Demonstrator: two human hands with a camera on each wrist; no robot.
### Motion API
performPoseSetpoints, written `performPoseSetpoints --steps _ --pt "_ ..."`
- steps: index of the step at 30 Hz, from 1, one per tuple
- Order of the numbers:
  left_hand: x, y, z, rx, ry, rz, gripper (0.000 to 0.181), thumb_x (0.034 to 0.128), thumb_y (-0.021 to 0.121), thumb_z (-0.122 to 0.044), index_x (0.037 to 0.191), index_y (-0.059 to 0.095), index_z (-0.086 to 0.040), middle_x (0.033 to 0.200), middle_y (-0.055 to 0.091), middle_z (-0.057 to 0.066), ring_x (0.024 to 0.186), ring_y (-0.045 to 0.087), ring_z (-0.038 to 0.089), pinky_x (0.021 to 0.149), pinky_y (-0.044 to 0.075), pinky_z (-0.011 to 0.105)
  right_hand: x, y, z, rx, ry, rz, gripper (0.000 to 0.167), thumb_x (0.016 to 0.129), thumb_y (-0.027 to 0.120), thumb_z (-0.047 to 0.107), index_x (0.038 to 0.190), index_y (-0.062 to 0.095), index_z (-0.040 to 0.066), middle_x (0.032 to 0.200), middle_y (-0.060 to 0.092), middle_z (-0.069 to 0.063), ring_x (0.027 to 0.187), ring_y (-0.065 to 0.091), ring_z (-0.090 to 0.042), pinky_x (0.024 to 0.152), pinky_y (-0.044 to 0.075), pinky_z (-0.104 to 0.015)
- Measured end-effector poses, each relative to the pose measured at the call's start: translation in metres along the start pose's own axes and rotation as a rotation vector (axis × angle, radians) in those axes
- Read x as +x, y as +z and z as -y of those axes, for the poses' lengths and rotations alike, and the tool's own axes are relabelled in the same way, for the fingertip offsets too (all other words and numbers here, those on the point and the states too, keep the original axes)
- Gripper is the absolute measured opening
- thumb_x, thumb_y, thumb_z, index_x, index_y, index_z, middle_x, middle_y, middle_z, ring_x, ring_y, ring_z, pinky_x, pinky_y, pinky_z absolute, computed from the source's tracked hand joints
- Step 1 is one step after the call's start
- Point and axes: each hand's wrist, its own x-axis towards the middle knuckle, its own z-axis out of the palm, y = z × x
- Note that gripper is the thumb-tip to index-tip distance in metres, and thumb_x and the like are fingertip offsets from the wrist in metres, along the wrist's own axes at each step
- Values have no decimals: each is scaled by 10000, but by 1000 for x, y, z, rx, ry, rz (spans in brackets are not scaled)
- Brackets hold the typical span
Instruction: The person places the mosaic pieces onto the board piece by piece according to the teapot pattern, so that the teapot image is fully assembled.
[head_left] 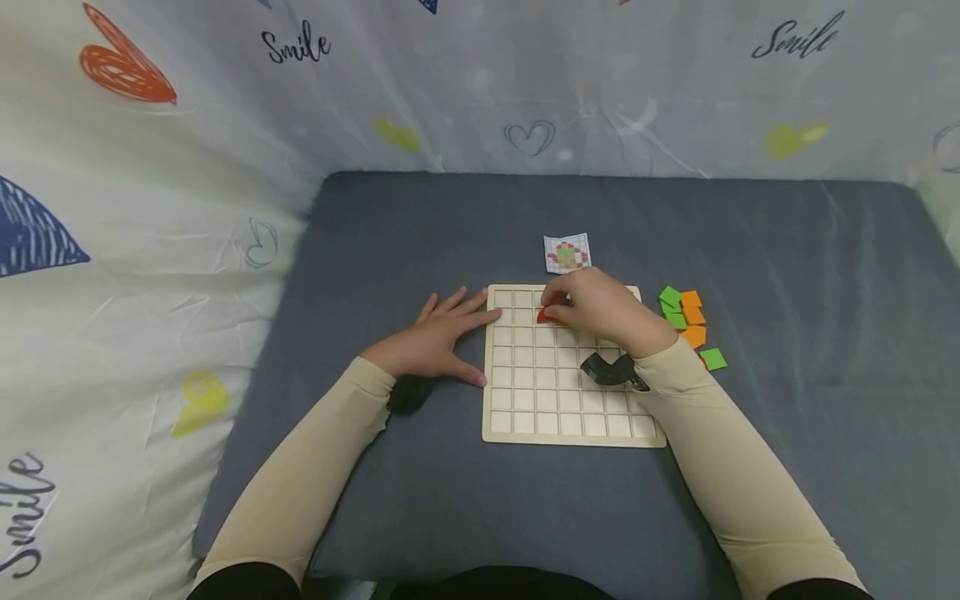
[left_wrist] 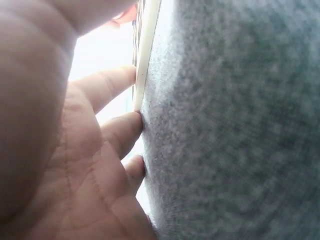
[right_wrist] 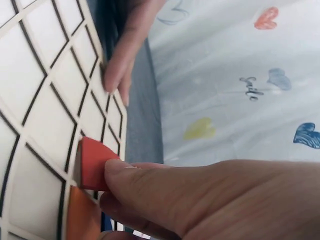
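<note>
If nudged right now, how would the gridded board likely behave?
The gridded board looks stiff, with straight sides. Lying flat and broad, it would probably slide rather than tip. The left hand, touching its left side, might check a leftward slide.

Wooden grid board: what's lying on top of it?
An orange piece lies in one square; the right hand pinches a red piece beside it. That hand hides some squares of the wooden grid board, so their contents can't be seen.

A red tile (right_wrist: 95,165) with a curved edge is pinched at the far rows of a pale wooden gridded board (head_left: 525,377), which is laid flat on the grey tabletop (head_left: 420,508).
</note>
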Motion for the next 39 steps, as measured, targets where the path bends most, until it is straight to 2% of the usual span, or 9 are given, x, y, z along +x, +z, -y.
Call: performPoseSetpoints --steps 8,24,33,39 --pt "0 -1 -3 1 -6 0 1112 778 889 -577 1676 297 -296 1773 29 -22 1635 -75 276 1265 -126 598 0 6 -6 -32 -29 -20 63 975 762 127 975 824 127 1031 752 -47 949 655 -234 858 535 -422" --pt "1 0 -2 -2 -18 2 1102 787 887 -571 1676 294 -302 1773 38 -19 1636 -74 270 1268 -133 581 -2 11 -5 -45 -92 -71 81 939 786 81 951 858 117 953 748 -42 896 688 -218 836 569 -407" --pt "0 0 -2 -3 -18 -7 1108 774 896 -574 1673 309 -298 1774 60 -17 1637 -63 274 1269 -123 585 -5 12 -1 -56 -44 -80 63 937 799 126 983 841 127 953 741 -19 839 653 -198 789 541 -377" --pt "2 1 -2 -1 -31 0 1108 776 891 -577 1674 301 -308 1773 52 -25 1636 -76 258 1269 -129 577 -14 4 -2 -33 -21 -67 130 960 765 120 1067 816 65 1048 768 -62 940 690 -243 856 565 -429"
